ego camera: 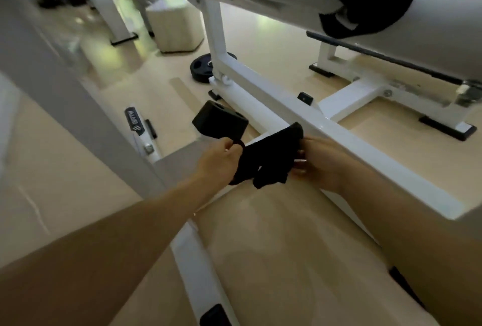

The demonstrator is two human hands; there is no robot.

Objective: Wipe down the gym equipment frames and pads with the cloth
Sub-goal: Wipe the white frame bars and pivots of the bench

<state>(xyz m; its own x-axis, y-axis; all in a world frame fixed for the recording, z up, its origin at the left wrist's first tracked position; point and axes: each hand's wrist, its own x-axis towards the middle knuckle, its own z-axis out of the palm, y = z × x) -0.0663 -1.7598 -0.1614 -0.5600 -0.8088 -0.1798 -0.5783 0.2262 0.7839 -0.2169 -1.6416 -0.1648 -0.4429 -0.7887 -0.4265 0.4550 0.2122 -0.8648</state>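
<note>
Forearms reach forward; left hand (221, 158) pinches one end of the black cloth (268, 156), right hand (320, 164) grips the other. Cloth hangs between them, just beside the white frame bar (365, 148). Black block (220, 123) lies near the left hand.

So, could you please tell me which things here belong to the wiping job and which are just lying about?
For the job: cloth; white frame; roller pad; bench pad.
Lying about: weight plate; pouf.
</note>
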